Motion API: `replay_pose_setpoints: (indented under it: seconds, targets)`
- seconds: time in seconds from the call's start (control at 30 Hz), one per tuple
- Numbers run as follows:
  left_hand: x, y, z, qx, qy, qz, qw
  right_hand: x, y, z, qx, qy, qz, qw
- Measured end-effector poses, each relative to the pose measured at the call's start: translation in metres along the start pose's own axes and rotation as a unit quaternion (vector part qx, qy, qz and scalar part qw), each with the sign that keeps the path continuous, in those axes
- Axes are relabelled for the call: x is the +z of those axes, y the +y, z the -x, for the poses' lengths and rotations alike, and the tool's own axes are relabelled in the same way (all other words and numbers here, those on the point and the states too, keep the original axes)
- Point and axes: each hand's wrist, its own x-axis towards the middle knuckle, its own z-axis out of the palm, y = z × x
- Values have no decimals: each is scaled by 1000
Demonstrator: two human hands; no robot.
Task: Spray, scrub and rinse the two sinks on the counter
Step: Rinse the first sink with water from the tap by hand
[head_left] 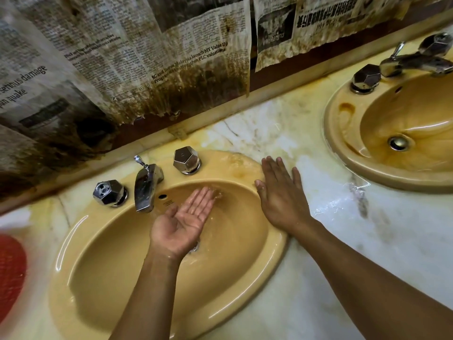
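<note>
Two mustard-yellow sinks are set in a marble counter. The near sink [103,253] fills the lower left, with a chrome tap [147,190] between two faceted chrome knobs [109,192] [186,160]. My left hand [183,222] is over its bowl, palm up and cupped, wet, with water running near it. My right hand [279,195] lies flat, fingers straight, on that sink's right rim and the wet counter. The second sink [348,153] sits at the upper right with its own tap [416,61]. Neither hand holds anything.
The marble counter [331,236] is wet and stained yellow between the sinks. Stained newspaper sheets [147,57] hang on the wall behind. A red mesh object [9,268] sits at the left edge.
</note>
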Motion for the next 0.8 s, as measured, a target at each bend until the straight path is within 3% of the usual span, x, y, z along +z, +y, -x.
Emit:
replay_pose_setpoints:
  seconds: [0.2,0.4,0.57,0.63,0.8]
  targets:
    - [-35,38,4,60,67,8,996,3,0,-4,0,13,4,1000]
    - [-1,8,11,-15,-34,-43,998,2,1,-2,-4,8,-2,1000]
    - [-32,30,14,47,82,-10,996,0,-2,-2,2,7,3,1000]
    - [-45,42,14,58,95,17,994,0,-3,-2,4,10,5,1000]
    - [0,25,33,1,-13,17,1000,0,-1,-2,2,7,8,1000]
